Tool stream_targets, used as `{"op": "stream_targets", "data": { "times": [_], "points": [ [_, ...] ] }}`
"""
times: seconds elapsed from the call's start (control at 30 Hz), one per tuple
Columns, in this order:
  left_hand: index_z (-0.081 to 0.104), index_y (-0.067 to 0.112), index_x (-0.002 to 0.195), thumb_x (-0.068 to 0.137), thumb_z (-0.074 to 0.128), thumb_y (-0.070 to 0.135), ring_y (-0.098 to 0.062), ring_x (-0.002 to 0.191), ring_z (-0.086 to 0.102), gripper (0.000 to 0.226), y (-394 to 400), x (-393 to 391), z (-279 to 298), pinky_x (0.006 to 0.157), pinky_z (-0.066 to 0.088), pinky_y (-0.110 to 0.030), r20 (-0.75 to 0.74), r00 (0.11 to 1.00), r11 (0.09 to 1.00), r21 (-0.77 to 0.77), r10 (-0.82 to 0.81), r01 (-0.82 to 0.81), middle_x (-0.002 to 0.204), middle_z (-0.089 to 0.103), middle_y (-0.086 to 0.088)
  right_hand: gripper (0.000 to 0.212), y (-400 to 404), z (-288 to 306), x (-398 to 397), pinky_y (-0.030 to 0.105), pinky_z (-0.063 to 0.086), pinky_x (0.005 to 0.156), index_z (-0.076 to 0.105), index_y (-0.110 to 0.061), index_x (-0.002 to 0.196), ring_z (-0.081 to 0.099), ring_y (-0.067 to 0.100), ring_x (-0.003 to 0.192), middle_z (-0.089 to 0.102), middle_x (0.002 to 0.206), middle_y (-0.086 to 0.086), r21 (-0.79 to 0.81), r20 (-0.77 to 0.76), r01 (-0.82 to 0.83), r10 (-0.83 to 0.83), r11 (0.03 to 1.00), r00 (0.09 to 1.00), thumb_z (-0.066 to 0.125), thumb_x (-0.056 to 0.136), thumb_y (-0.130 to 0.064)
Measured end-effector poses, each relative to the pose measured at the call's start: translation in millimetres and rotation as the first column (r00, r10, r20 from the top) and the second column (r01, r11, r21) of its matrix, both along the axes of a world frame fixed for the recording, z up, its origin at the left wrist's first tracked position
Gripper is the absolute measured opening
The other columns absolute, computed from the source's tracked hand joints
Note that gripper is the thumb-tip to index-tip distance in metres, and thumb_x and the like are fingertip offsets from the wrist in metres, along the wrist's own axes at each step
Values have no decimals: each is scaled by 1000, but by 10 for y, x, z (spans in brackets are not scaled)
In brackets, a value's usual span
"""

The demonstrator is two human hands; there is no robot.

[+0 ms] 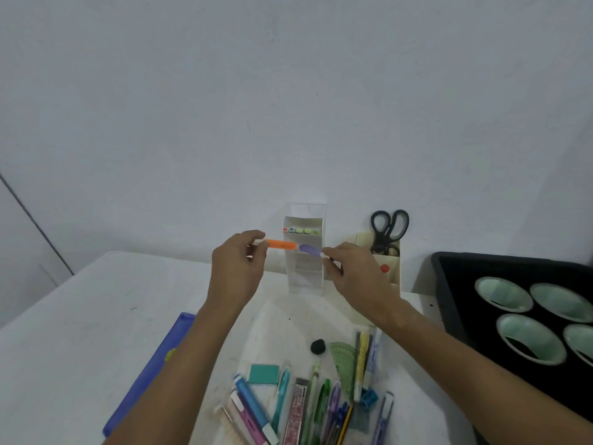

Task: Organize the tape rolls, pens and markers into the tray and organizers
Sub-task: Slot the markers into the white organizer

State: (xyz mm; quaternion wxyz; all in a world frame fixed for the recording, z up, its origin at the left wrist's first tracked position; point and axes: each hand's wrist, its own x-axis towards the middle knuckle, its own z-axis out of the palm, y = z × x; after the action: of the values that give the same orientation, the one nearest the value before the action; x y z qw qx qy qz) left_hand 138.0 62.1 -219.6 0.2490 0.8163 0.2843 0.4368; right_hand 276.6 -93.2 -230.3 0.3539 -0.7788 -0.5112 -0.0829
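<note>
My left hand [236, 268] pinches an orange marker [281, 244] by its white end, held level in front of the white tiered organizer [305, 274]. My right hand [354, 277] pinches a purple marker [309, 249] the same way, its tip pointing left toward the orange one. Both markers hover just before the organizer's upper shelves. Several markers [300, 230] lie in its top tier. A pile of pens and markers [321, 399] lies on the table near me. The black tray [449, 303] at right holds several pale green tape rolls [503, 293].
A cream pen holder [390, 271] with black scissors [389, 231] stands right of the organizer. A blue ruler case [150, 374] lies at left. A black ball [318, 346], a teal eraser [263, 374] and a green protractor [345, 358] sit among the pens. The wall is close behind.
</note>
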Motion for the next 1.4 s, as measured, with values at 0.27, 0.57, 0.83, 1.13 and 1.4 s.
{"op": "stream_targets", "data": {
  "times": [0.27,0.57,0.83,1.13,1.4],
  "points": [
    [69,8,105,91,60,7,-19,83,65,18,110,233,-151,75,55,-30,-165,984,960,259,-60,102,100,68,-4,31,210,-133,51,37,54,78,62,-16,125,59,23,91,64,103,8,-32,10,43,-43,999,999,49,97,-14],
    [59,16,115,97,50,23,-18,88,61,21,103,467,-254,68,40,-22,-345,939,980,191,9,60,106,66,1,30,537,-248,50,36,54,66,65,-13,112,54,24,88,68,111,6,-127,275,167,-128,978,953,61,84,-1],
    [63,13,95,96,51,29,-17,74,54,20,202,570,-312,60,35,-25,-432,900,972,230,56,50,88,63,-2,30,735,-283,75,38,54,78,67,-19,114,57,25,98,66,115,5,-82,110,170,-160,982,981,54,91,-5],
    [66,5,84,88,53,12,-20,66,52,15,277,603,-343,58,36,-26,-418,905,982,121,-84,147,75,62,-7,31,854,-330,86,36,53,76,69,-17,109,63,26,94,71,102,6,-76,-27,113,-116,991,993,50,90,-2],
    [61,17,124,87,59,15,-13,80,57,37,125,243,-414,76,42,-19,-395,913,994,-8,-101,107,106,67,-2,31,564,-349,-79,31,49,91,65,-12,119,61,20,101,68,109,4,-74,-109,35,-43,997,993,59,89,-11]
  ]
}}
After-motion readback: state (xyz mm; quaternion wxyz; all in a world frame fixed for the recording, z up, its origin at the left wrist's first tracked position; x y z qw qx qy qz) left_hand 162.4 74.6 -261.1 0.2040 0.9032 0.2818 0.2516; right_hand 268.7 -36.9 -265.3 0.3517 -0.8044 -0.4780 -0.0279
